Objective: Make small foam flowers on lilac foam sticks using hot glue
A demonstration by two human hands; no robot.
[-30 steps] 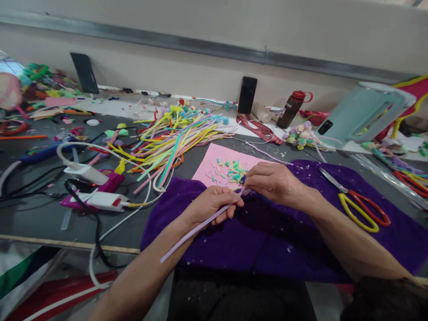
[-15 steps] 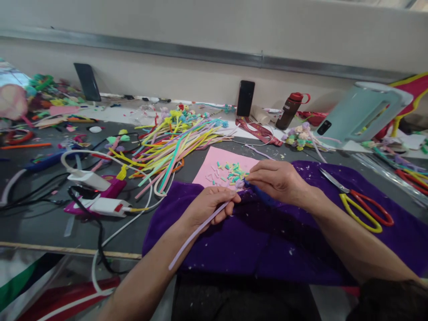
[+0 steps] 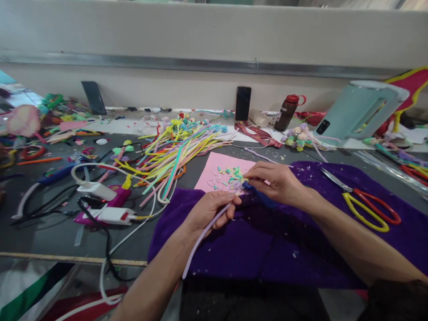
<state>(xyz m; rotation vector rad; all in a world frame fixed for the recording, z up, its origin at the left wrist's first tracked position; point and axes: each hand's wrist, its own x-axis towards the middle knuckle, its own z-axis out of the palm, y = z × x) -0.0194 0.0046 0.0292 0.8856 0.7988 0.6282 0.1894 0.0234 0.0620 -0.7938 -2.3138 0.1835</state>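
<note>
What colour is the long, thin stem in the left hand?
The long, thin stem is pale lilac, best in head view.

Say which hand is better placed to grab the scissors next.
Likely the right hand: the scissors lie on its side of the cloth. The left hand is farther off and holds a lilac strip. Whether the right holds anything is unclear.

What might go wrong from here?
The right hand, close to the loose bits on the pink sheet, might scatter them. The lilac strip running from the left hand could catch and bend. A tug on the purple cloth might shift the scissors lying on it.
</note>
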